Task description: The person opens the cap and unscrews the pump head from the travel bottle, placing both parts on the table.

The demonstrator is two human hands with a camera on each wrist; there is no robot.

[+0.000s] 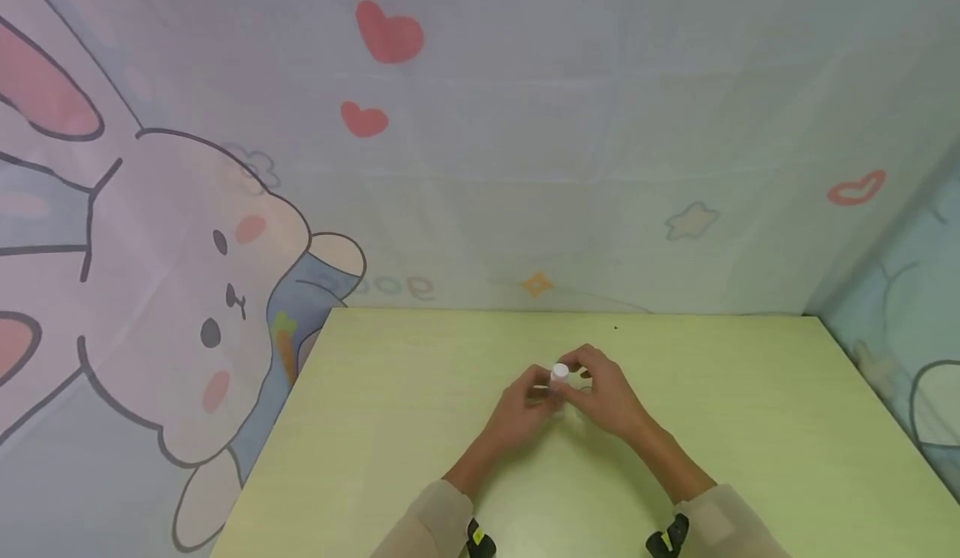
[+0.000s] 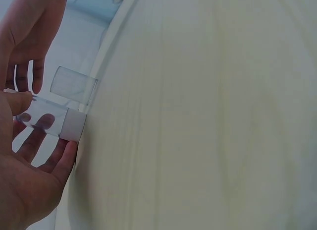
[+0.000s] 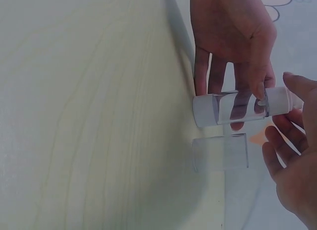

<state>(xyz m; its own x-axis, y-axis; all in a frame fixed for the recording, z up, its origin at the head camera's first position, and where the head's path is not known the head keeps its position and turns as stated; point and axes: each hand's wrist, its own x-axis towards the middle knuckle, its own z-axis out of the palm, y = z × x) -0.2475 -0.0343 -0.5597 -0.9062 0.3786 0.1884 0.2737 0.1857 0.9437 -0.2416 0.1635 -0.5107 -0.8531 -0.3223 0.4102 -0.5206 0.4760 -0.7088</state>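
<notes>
A clear pump bottle [image 3: 240, 107] with a white base [image 3: 203, 111] and a white top [image 1: 560, 371] stands upright on the table. My left hand [image 1: 522, 408] grips its clear body, thumb on one side and fingers round the other. At the white top, my right hand [image 1: 609, 393] pinches with thumb and index finger, the other fingers loosely bent. Beside the bottle a clear cylindrical cap [image 3: 220, 153] stands apart on the table, also visible in the left wrist view. In the head view the hands mostly hide the bottle's body.
The pale yellow table [image 1: 375, 458] ends at a back edge against a cloth backdrop [image 1: 525, 166] printed with a rabbit and hearts. A tiny dark speck [image 1: 617, 327] lies near that edge. Dark wrist straps [image 1: 480, 539] show at the sleeves.
</notes>
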